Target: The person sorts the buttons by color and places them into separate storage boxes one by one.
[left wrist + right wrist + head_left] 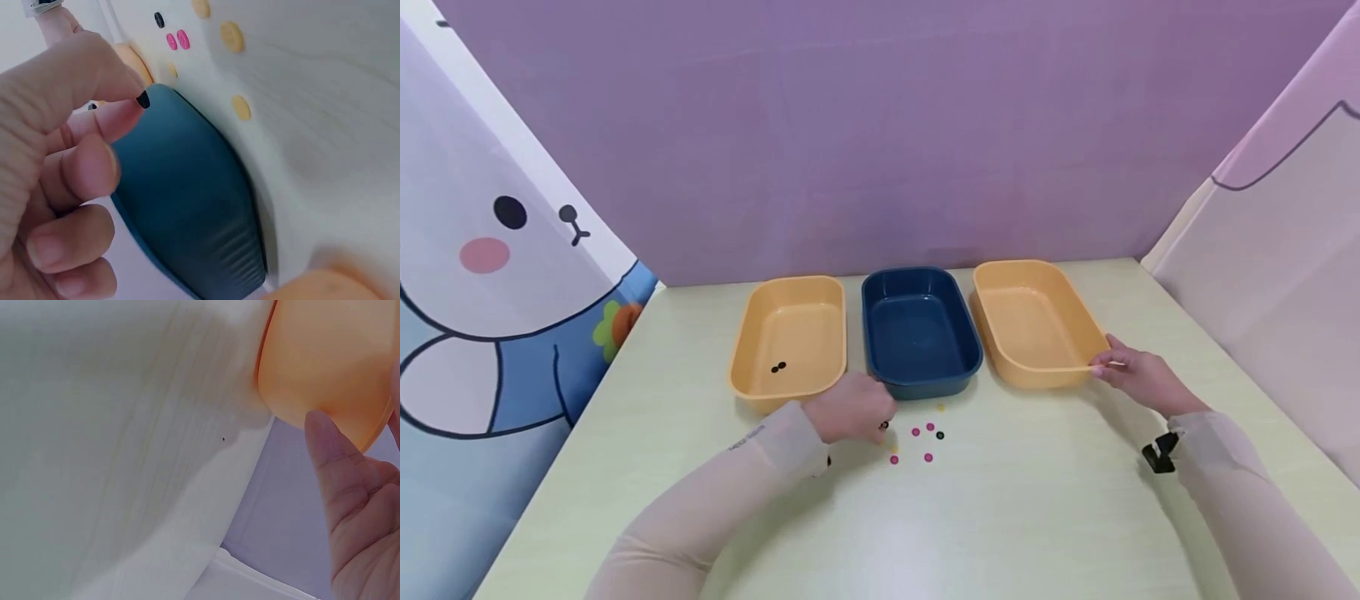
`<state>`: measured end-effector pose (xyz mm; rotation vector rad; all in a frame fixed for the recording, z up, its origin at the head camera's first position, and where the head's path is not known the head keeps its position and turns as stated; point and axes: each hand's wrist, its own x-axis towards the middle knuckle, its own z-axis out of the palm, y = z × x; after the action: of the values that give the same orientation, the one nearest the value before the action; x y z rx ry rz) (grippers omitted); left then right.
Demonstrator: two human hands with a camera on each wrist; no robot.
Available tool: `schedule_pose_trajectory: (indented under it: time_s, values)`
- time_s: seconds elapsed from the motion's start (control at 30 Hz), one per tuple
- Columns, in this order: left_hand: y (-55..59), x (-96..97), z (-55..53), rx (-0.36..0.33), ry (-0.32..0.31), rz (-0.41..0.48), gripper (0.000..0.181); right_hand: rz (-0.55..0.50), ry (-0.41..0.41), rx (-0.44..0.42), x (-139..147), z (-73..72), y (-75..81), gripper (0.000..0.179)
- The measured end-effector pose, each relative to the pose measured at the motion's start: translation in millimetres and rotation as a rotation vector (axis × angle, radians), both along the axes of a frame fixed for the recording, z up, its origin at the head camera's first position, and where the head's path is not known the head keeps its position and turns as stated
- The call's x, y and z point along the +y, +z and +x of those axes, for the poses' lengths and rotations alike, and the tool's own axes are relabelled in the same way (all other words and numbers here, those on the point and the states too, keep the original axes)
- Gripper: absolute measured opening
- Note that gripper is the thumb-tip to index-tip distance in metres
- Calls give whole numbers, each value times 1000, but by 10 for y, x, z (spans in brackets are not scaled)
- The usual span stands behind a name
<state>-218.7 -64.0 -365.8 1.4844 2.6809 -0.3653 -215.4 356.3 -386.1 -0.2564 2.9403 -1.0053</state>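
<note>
Between thumb and index finger, my left hand [853, 408] pinches a small black button [143, 99]. That hand is just in front of the blue tray [917, 387] and beside the left yellow tray [748, 379], which has two black buttons [778, 367] lying in it. On the table right of the hand are several pink buttons [928, 457], a black button [940, 435] and a few yellow buttons [232, 36]. My right hand [1142, 379] grips the near right corner of the right yellow tray [1037, 377], with the thumb [325, 434] against its outer wall.
The three trays stand in a row at the back of the pale table [970, 525]. Behind them rises a purple cloth backdrop [887, 150]. A cartoon-printed cloth [512, 275] borders the left side, and a pale cloth [1285, 250] the right.
</note>
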Motion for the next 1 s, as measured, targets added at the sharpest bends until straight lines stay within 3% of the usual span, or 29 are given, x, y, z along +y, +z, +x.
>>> schedule_pose_trajectory:
  time_s: [0.1,0.33,0.5,0.87,1.0]
  values:
    - [-5,-81,22,34,5,8,21,1,1,-1,-5,-1,-7,23]
    - [-56,-360,122,16,-5,110,15,17,16,24,-12,7,-15,22]
    - [-90,-545,197,40,33,177,14,14,21,39,1,-5,-20,21]
    - [-62,-989,403,126,50,365,18,20,-1,37,-67,58,44,25]
    - [14,-1173,431,140,112,379,14,40,-7,22,-57,78,64,27]
